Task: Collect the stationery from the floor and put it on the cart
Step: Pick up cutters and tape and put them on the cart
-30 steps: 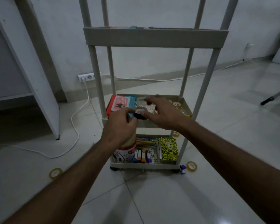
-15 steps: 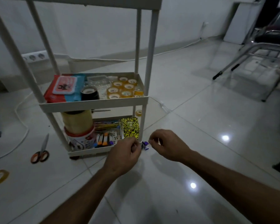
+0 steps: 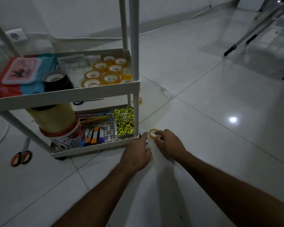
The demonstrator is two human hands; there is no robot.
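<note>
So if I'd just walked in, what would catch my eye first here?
Probably the two hands low at the centre: the right hand pinches a small yellow tape roll on the floor, the left hand beside it. Just left stands a white cart, its middle shelf holding a cluster of tape rolls and a red and blue packet. Orange-handled scissors lie on the tiles at far left.

floor (image 3: 220, 112): glossy white tiles | wall (image 3: 72, 13): white | socket (image 3: 15, 36) | chair legs (image 3: 246, 38)
</note>
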